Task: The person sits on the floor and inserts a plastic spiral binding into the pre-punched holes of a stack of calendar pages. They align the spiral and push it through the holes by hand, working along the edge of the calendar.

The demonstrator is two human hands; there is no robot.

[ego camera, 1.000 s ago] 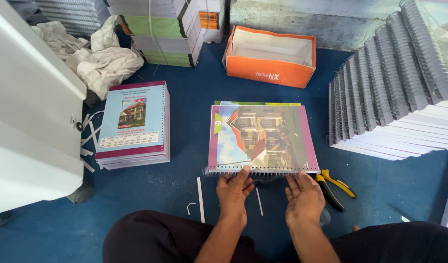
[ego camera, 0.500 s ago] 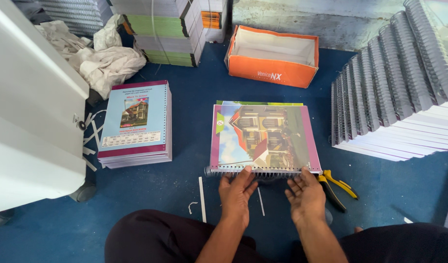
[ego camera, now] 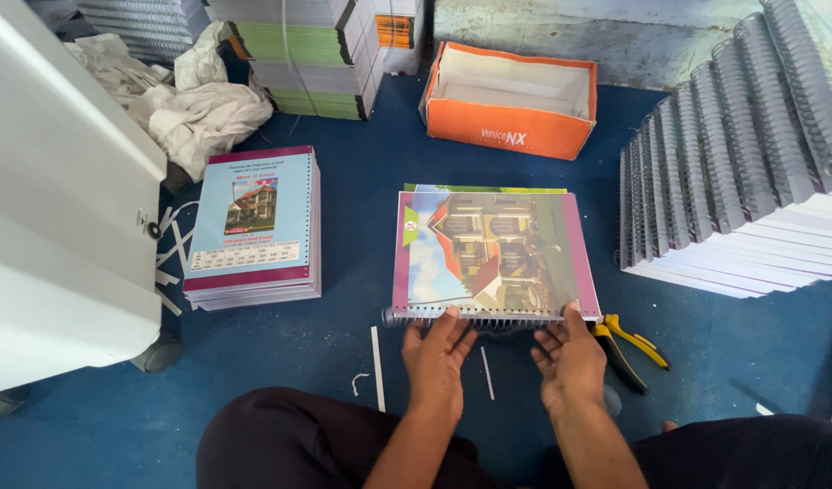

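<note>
Purple-bordered house-cover booklet [ego camera: 494,255] lies flat on blue floor, wire-bound edge nearest.

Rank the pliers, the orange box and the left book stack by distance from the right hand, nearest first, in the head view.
From the right hand:
1. Pliers, just right of it.
2. Orange box, straight ahead at the wall.
3. Book stack, far left, past the left hand.

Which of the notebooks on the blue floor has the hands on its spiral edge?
The notebook with the house picture cover, directly before the person; the light-blue-covered stack lies untouched at left.
</note>
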